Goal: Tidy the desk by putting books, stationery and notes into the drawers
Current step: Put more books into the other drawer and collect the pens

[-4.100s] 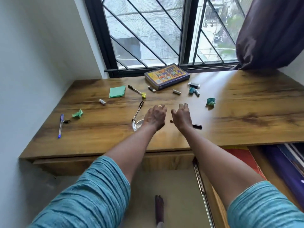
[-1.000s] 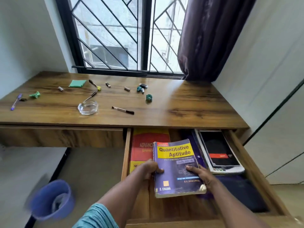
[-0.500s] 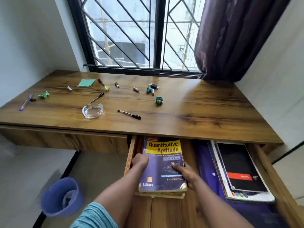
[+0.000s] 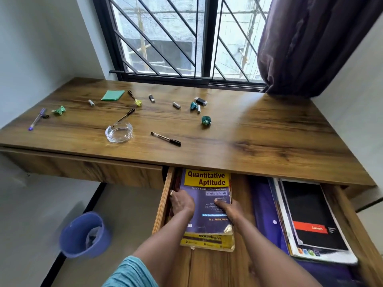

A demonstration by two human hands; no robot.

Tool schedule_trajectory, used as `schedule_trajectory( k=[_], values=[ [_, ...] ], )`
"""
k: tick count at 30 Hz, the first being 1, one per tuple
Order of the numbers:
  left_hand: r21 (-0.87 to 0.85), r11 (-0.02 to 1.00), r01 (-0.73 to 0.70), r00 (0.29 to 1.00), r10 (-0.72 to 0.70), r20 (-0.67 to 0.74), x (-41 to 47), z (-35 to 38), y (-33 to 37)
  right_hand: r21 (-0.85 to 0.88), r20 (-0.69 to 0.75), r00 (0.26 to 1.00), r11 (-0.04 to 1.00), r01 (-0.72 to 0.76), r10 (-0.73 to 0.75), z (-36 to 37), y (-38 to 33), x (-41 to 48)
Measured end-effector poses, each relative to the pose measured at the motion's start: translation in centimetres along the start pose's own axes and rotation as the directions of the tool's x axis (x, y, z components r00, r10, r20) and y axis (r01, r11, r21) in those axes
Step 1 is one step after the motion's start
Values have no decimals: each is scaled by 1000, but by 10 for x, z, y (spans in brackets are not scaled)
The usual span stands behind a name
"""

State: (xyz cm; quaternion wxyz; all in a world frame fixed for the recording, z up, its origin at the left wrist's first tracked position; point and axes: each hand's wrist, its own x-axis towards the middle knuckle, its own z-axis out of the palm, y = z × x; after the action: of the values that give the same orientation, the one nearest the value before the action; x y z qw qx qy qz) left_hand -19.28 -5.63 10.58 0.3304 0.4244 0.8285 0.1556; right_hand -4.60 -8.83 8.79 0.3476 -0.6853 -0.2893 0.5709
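Note:
A purple and yellow book titled Quantitative Aptitude (image 4: 207,187) lies flat in the open right drawer (image 4: 163,204), on top of a yellow book (image 4: 207,243). Its far end reaches under the desk top. My left hand (image 4: 182,203) grips its left edge, close to the drawer wall. My right hand (image 4: 228,208) holds the right edge with the thumb on the cover. On the desk (image 4: 269,141) lie a black pen (image 4: 165,139), a purple pen (image 4: 37,119), green sticky notes (image 4: 113,95) and several crumpled paper balls such as one teal ball (image 4: 206,120).
A stack of books with a black cover (image 4: 310,220) and a purple folder (image 4: 263,204) fill the drawer's right side. A glass ashtray (image 4: 119,132) has a pen (image 4: 124,117) leaning on it. The left drawer is closed. A blue bin (image 4: 85,235) stands on the floor.
The book went from held above the drawer to lying on the yellow book, then slid farther in under the desk top. Both hands stayed on its edges.

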Motion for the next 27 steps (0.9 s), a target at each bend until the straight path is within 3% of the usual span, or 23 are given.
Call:
schedule_trajectory(
  k=[2, 4, 7, 12, 20, 27],
  values=[
    [99, 991, -90, 996, 92, -16, -1, -1, -6, -173, -59, 998, 985, 12, -23, 3, -2, -1],
    [89, 991, -102, 995, 102, 12, -3, -3, -8, -328, -153, 986, 944, 16, -70, 8, -3, 0],
    [147, 981, -129, 992, 128, 16, -9, -8, -11, -444, -247, 966, 895, -44, -75, 19, -3, 0],
    [126, 986, -105, 994, 100, 44, -17, -9, -20, -525, -311, 949, 841, -128, -49, 24, 4, 1],
    [322, 910, -261, 960, 211, 183, -10, -9, -21, -520, -310, 943, 852, -60, -123, 22, -1, -4],
    [364, 885, -291, 944, 204, 259, -6, -15, -20, -527, -267, 953, 849, -22, -142, 20, -5, -6]
  ],
)
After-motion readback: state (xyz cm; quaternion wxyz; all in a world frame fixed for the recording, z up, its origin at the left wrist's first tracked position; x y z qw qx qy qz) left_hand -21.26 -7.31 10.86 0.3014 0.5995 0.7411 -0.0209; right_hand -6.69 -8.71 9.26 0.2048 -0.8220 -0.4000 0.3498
